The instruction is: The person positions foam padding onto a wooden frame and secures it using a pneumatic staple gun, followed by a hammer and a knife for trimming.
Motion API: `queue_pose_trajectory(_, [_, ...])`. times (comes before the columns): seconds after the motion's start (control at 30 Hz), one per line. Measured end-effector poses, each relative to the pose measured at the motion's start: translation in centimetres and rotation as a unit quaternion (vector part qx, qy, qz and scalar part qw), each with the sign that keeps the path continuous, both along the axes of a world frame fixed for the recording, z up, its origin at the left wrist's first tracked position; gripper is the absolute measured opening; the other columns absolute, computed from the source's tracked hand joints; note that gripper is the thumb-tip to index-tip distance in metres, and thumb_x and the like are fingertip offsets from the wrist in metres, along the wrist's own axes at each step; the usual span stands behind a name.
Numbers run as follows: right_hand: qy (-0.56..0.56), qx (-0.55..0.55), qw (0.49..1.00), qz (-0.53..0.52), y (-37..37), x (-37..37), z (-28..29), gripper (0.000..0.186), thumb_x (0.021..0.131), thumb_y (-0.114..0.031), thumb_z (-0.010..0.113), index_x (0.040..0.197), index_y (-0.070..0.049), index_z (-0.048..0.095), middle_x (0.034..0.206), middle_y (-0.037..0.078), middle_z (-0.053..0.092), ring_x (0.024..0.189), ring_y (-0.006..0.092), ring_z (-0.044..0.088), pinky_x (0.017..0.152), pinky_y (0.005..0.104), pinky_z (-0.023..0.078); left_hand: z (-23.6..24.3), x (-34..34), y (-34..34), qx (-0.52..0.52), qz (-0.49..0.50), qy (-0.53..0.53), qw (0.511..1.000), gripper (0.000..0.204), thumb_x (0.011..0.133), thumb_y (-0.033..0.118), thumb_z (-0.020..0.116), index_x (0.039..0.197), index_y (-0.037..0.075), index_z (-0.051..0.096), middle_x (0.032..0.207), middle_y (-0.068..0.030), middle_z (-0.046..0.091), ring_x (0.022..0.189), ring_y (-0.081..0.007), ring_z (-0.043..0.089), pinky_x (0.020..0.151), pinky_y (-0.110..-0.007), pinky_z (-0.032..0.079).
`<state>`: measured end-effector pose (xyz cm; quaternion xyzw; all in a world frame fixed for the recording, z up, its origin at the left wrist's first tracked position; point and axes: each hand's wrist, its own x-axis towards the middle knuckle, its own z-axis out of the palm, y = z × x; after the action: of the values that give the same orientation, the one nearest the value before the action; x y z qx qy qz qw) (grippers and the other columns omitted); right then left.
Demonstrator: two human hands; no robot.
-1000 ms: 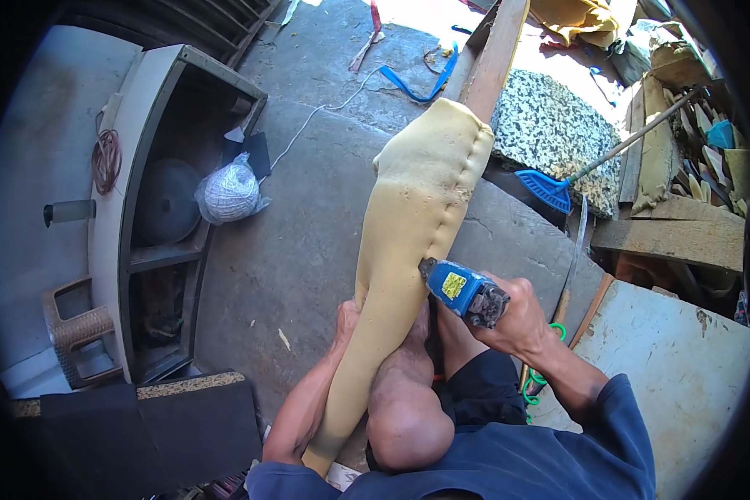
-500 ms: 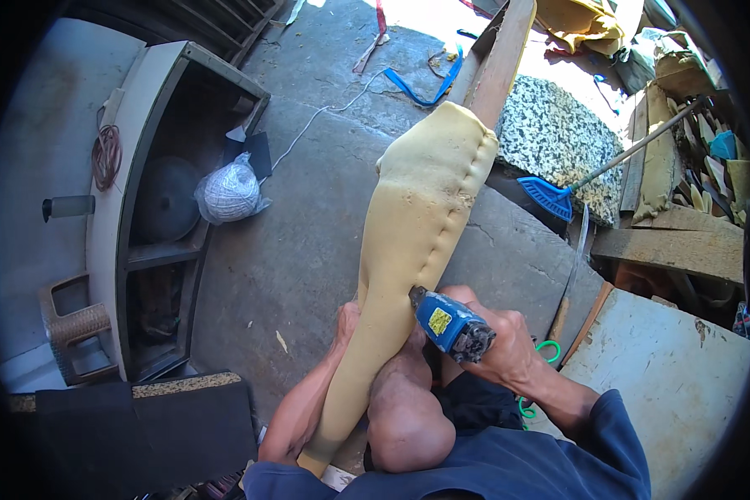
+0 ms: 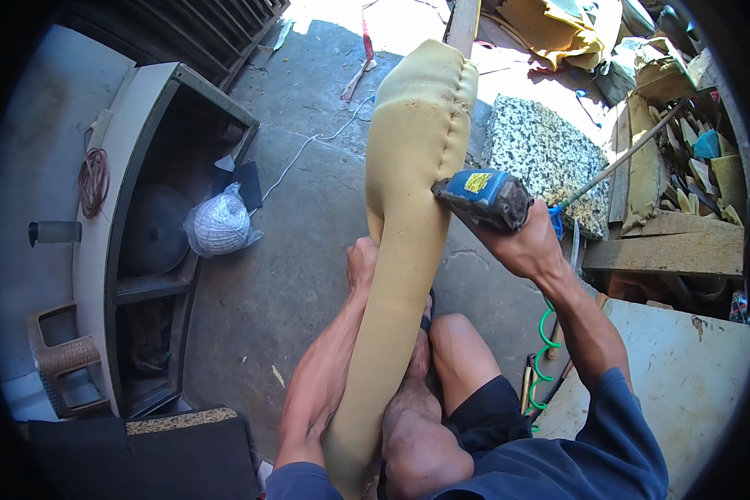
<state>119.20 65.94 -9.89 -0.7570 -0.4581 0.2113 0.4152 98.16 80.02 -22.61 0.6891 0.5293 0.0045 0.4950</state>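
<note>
A long piece wrapped in yellow foam slants away from my lap, wide at its far end and tapering toward me. A dimpled seam runs along the right side of its far part. My right hand is closed around a blue and black staple gun, whose nose touches the foam at the near end of that seam. My left hand grips the foam piece's left edge, near a fold; its fingertips are partly hidden.
A green coiled hose hangs below my right forearm. At left stands an open cabinet with a bagged ball of white cord beside it. A speckled foam block, a wooden beam and a pale board lie at right.
The staple gun and my right hand have moved farther away along the seam. My left hand has also moved forward along the foam piece, and the view has shifted.
</note>
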Motion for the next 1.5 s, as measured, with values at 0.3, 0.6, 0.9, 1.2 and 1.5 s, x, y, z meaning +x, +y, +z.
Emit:
queue_pose_trajectory(0.3, [0.032,-0.037,0.997,0.055,-2.1,1.1,2.0,0.027,0.075,-0.007,0.072,0.101,0.000,0.072,0.083,0.019,0.072,0.073,0.0315,0.071,0.070,0.0372,0.055,-2.6,-0.5,-1.6,-0.018,0.034,-0.008,0.999,0.088,0.093,0.079,0.041,0.095,-0.002,0.075,0.081,-0.0283,0.072,0.085,-0.0413,0.075,0.072,-0.053,0.055])
queue_pose_trajectory(0.6, [0.032,-0.100,0.991,0.085,-1.6,1.5,2.2,0.019,0.075,-0.006,0.075,0.092,0.000,0.070,0.080,0.010,0.070,0.072,0.0175,0.065,0.070,0.0334,0.053,-2.6,0.1,-2.5,0.018,0.026,0.020,0.999,0.068,0.093,0.059,0.048,0.094,-0.004,0.071,0.086,-0.0303,0.071,0.086,-0.0437,0.072,0.074,-0.055,0.053])
queue_pose_trajectory(0.9, [0.058,-0.099,0.987,0.115,-3.2,0.0,3.3,0.015,0.076,-0.011,0.073,0.083,0.001,0.069,0.072,0.022,0.068,0.067,0.0406,0.068,0.061,0.0423,0.053,-2.3,-0.7,-3.0,0.035,0.027,0.043,0.998,0.048,0.094,0.040,0.054,0.093,-0.006,0.068,0.091,-0.0323,0.069,0.087,-0.0461,0.069,0.076,-0.057,0.052])
queue_pose_trajectory(1.2, [0.061,-0.117,0.986,0.099,-2.6,-0.4,3.3,0.016,0.075,-0.012,0.073,0.083,0.002,0.070,0.074,0.024,0.068,0.071,0.0409,0.069,0.062,0.0422,0.054,-3.5,-0.7,-2.6,0.079,0.047,0.023,0.996,0.044,0.095,0.034,0.056,0.085,-0.007,0.065,0.085,-0.0359,0.066,0.083,-0.0550,0.065,0.073,-0.059,0.049])
queue_pose_trajectory(1.5, [0.078,-0.154,0.981,0.085,-4.3,-2.6,3.4,0.016,0.076,-0.010,0.073,0.086,0.002,0.071,0.074,0.022,0.070,0.068,0.0388,0.070,0.062,0.0403,0.055,-3.4,0.1,-3.0,0.050,0.033,0.025,0.998,0.051,0.094,0.045,0.053,0.096,-0.004,0.069,0.096,-0.0368,0.068,0.093,-0.0546,0.066,0.079,-0.062,0.047])
